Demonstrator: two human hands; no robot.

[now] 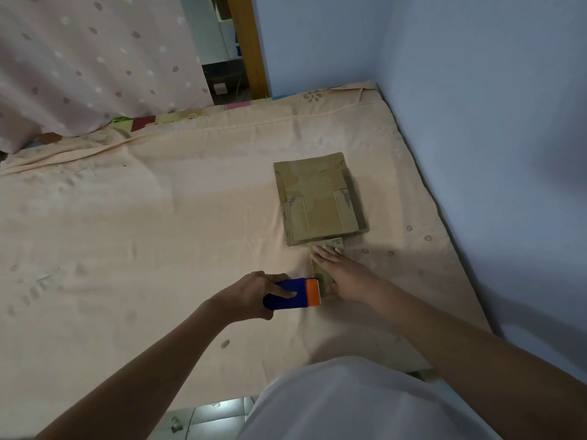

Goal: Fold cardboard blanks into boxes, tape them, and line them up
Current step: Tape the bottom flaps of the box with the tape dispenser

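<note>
Head view, looking down on a mattress covered with a pale peach bedsheet (158,233) printed with faint flower and face motifs, pushed into the corner of a light blue wall (476,90). A stack of flat brown cardboard blanks (319,201) lies on the sheet toward the right side, near the wall, with the topmost blank showing crease lines and small printed marks. Just in front of the stack, touching or nearly touching its near edge, sits a small brown cardboard piece being worked on (324,271); whether it is fully folded into a box cannot be told, since most of it is covered. The right hand (341,274) lies flat on top of this piece, fingers straight and pointing toward the stack, pressing down and gripping nothing. The left hand (254,293) is curled around a blue handheld tape dispenser with an orange cutter end (293,295), thumb across its upper face; the orange end meets the near left edge of the small cardboard piece, just beside the right wrist. Both forearms are bare, and a white garment (349,401) fills the lower centre. At upper left hangs a pink curtain with pale and dark dots (95,58); beside it stands a wooden door frame (251,42). Grey floor tiles (216,417) show at the bottom edge.
</note>
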